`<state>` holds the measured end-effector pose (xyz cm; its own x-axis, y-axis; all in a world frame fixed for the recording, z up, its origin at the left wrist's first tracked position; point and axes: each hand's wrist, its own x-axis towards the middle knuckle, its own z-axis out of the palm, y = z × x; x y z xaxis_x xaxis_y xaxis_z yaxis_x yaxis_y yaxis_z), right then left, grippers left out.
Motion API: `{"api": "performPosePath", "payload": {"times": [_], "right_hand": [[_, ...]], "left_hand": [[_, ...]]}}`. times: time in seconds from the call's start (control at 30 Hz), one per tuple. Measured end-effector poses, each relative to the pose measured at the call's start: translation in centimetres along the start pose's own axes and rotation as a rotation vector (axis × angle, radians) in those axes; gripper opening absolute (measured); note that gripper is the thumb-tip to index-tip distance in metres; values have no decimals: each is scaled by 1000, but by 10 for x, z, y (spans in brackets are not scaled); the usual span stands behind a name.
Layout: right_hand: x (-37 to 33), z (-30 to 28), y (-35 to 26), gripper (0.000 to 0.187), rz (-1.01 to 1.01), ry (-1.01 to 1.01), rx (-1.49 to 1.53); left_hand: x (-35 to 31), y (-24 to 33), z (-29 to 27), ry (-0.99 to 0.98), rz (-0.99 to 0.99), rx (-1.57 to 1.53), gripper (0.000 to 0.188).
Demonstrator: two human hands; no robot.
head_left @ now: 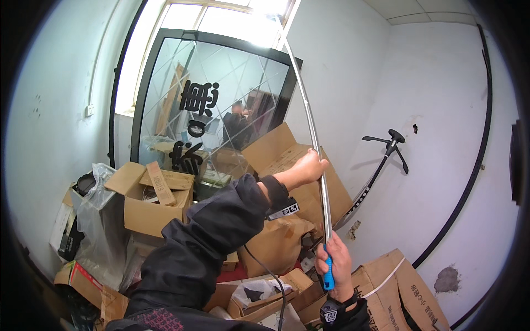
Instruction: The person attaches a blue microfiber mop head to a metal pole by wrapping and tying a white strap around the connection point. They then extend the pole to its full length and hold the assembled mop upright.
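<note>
A long shiny metal pole (307,105) with a blue grip (329,276) slants upward in front of me. Its far end reaches the bright window at the top, where glare hides what is on the tip. My left hand (307,166) is closed around the pole's middle, with that arm stretched across from the lower left. Lower down, my right hand (338,260) is wrapped around the pole where the metal meets the blue grip. Both wrists wear dark bands with small devices on them.
Behind the pole leans a dark-framed reflective panel (165,118) with black lettering, below the window (232,25). Cardboard boxes (149,215) and plastic bags crowd the floor. A large carton (386,292) lies at lower right. A black stand with handles (386,151) leans against the right wall.
</note>
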<state>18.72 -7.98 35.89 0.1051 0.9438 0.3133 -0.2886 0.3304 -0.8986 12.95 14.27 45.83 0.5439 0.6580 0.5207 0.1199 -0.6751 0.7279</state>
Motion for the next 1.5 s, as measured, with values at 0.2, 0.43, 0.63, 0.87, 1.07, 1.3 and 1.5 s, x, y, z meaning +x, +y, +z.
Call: {"api": "performPosePath", "payload": {"times": [0.2, 0.43, 0.63, 0.87, 1.07, 1.3, 1.5], "right_hand": [[-12, -12, 8, 45, 39, 36, -117], [-37, -14, 15, 56, 78, 8, -270], [19, -1, -22, 51, 66, -77, -404], [113, 54, -35, 41, 18, -196, -497], [134, 60, -60, 38, -23, -138, -470], [80, 10, -54, 42, 39, -29, -412], [19, -26, -21, 41, 74, 55, -150]], "left_hand": [[-7, -12, 13, -62, -13, -298, 36], [-48, -40, 39, 227, 100, -418, 23], [-7, -48, -16, 329, 187, -356, 21], [35, -57, -121, 258, 14, -486, 20], [57, -28, -136, 220, 91, -514, 25], [69, -33, -54, 234, 187, -259, 32], [35, -27, 19, 6, 129, 95, 26]]}}
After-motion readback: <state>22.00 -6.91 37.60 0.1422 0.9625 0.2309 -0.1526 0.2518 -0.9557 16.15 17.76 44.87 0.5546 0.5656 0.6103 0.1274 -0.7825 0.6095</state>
